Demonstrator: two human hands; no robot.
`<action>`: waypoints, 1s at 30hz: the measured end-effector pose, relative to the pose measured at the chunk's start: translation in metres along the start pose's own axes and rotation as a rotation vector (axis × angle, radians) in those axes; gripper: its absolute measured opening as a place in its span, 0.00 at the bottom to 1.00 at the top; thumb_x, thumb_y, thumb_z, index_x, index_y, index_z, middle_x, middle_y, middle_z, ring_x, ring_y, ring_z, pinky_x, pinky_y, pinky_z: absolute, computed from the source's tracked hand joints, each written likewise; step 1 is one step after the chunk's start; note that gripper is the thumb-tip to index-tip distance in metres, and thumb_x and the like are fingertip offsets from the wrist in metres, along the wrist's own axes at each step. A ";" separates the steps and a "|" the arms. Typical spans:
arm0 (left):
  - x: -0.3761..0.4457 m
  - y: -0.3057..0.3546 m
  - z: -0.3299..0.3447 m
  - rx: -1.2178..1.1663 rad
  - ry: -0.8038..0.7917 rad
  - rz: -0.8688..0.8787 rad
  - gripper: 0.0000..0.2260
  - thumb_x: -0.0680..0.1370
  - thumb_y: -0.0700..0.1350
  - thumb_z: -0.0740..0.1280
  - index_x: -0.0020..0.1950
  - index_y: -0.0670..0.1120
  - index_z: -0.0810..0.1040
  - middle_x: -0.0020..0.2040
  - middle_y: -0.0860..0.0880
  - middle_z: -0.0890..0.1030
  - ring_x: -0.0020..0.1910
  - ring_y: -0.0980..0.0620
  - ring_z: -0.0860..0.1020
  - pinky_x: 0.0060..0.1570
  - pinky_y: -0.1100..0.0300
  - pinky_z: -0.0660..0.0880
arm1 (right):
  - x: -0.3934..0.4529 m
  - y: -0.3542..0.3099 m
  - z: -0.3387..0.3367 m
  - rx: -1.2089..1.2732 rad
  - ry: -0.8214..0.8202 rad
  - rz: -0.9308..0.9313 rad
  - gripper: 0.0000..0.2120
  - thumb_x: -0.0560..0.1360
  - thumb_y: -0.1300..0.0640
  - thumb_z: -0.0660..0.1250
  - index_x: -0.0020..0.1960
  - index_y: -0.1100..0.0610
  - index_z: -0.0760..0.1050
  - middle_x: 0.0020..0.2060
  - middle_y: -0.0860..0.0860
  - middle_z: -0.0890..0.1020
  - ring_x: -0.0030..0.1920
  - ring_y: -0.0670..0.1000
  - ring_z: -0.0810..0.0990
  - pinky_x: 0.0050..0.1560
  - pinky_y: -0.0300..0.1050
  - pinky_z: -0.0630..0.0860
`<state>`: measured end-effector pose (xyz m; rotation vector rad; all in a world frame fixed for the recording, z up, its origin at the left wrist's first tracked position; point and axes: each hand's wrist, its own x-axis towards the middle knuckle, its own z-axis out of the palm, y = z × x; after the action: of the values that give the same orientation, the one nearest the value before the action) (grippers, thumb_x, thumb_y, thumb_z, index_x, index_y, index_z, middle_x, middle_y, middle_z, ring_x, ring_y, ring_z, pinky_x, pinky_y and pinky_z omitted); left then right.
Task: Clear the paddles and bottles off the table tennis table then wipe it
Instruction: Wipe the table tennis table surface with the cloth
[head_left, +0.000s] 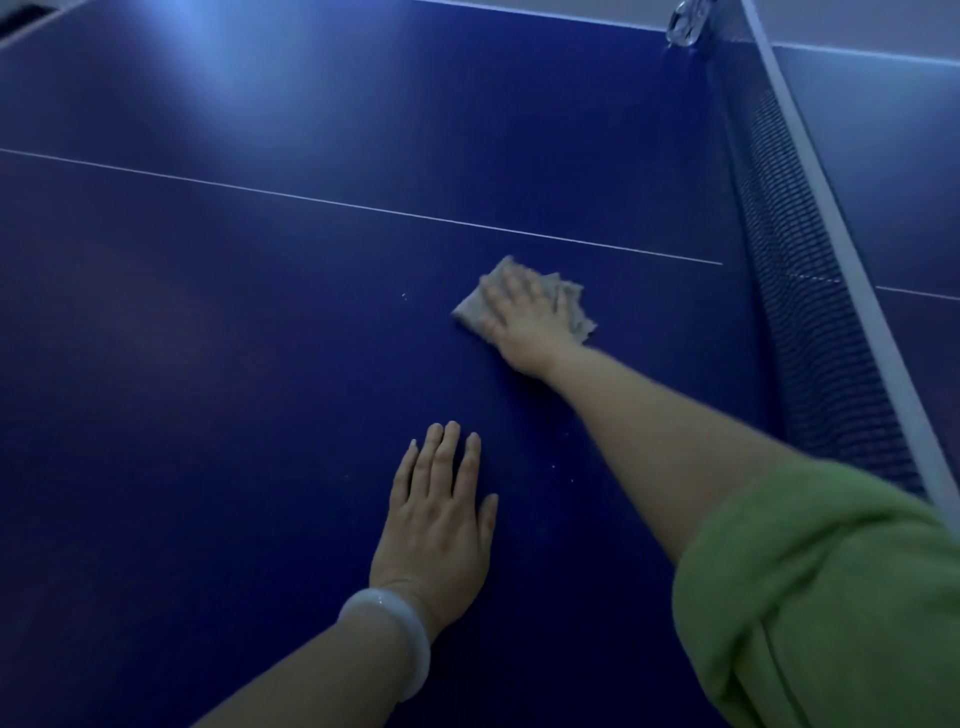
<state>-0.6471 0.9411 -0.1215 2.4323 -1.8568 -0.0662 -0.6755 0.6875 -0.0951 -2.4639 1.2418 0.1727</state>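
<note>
Grey, crumpled cloth (524, 306) lying on the blue table (208, 364) beside the net (810, 332), pressed flat under the right hand (524, 317), fingers extended. Left hand (439, 514) rests flat, fingers straight, holding nothing.

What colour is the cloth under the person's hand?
The cloth is a pale grey-beige, pressed flat by the right hand; the head view shows it.

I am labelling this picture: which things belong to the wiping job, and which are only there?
For the job:
cloth
table
right hand pressing the cloth
left hand resting flat

Only there:
net
bracelet
</note>
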 end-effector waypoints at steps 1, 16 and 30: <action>0.000 0.000 -0.001 0.001 -0.004 -0.003 0.26 0.82 0.55 0.49 0.75 0.42 0.66 0.75 0.41 0.66 0.76 0.44 0.63 0.72 0.47 0.54 | -0.021 -0.006 0.009 -0.025 0.004 -0.083 0.27 0.83 0.41 0.44 0.79 0.44 0.41 0.78 0.48 0.36 0.78 0.53 0.34 0.74 0.62 0.33; -0.001 0.001 -0.001 0.005 -0.004 -0.012 0.27 0.82 0.55 0.46 0.75 0.42 0.65 0.75 0.41 0.65 0.76 0.44 0.61 0.74 0.47 0.51 | -0.111 0.018 0.037 -0.027 0.127 0.069 0.27 0.83 0.41 0.44 0.79 0.45 0.41 0.78 0.47 0.37 0.78 0.51 0.34 0.75 0.60 0.34; -0.001 0.001 -0.001 -0.050 -0.016 0.002 0.29 0.81 0.56 0.43 0.78 0.43 0.57 0.78 0.42 0.58 0.78 0.45 0.53 0.77 0.48 0.46 | -0.221 0.013 0.087 -0.009 0.289 0.320 0.28 0.81 0.40 0.37 0.79 0.46 0.42 0.79 0.49 0.41 0.78 0.51 0.37 0.77 0.60 0.39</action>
<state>-0.6480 0.9422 -0.1205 2.4040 -1.8409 -0.1303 -0.8138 0.8793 -0.1190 -2.3410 1.7579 -0.0999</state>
